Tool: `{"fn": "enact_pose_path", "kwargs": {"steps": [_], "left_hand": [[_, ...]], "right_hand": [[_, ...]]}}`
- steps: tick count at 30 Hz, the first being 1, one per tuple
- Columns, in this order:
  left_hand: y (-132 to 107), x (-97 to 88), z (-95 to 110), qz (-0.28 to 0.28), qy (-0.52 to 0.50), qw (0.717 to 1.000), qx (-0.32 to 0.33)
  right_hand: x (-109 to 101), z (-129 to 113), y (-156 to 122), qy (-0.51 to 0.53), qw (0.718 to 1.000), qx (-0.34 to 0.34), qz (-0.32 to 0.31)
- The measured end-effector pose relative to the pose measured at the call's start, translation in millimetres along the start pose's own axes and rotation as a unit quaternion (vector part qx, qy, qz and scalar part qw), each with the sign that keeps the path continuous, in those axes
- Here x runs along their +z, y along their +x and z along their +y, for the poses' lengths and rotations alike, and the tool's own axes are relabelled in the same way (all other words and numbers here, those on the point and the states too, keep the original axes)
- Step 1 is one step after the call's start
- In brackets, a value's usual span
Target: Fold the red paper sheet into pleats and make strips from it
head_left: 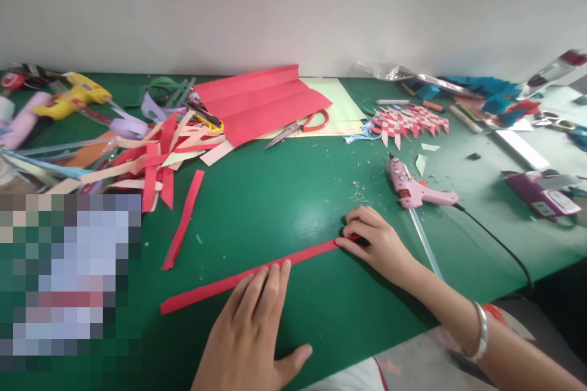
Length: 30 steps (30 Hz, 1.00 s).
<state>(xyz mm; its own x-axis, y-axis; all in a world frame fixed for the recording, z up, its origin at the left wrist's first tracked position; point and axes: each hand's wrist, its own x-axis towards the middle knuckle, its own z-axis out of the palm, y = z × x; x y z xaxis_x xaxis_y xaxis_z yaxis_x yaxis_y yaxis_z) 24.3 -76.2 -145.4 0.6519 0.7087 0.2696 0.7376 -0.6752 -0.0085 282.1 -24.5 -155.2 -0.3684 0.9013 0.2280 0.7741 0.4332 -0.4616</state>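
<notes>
A long red paper strip (220, 285) lies diagonally on the green table (284, 195). My left hand (252, 330) rests flat on the table, its fingertips pressing the strip's middle. At the strip's right end my right hand (373, 241) pinches the paper with curled fingers. A silver bangle sits on my right wrist. A second, shorter red strip (183, 220) lies loose to the upper left.
A pink glue gun (415, 189) with its black cord lies just beyond my right hand. Red-handled scissors (300, 125) rest on a folded red sheet (257, 101). Piled paper strips (151, 153) and a yellow glue gun (73, 98) sit left; a woven red-white piece (410, 121) right.
</notes>
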Motion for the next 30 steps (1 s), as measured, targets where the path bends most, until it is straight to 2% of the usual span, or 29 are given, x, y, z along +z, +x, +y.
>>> {"fn": "enact_pose_path", "kwargs": {"steps": [9, 30], "left_hand": [[1, 1.1, 0, -0.003, 0.002, 1.000, -0.004], [-4, 3.0, 5, -0.001, 0.008, 1.000, -0.017]], "right_hand": [[-9, 5, -4, 0.014, 1.000, 0.020, 0.019], [-2, 7, -11, -0.039, 0.996, 0.070, 0.033]]}}
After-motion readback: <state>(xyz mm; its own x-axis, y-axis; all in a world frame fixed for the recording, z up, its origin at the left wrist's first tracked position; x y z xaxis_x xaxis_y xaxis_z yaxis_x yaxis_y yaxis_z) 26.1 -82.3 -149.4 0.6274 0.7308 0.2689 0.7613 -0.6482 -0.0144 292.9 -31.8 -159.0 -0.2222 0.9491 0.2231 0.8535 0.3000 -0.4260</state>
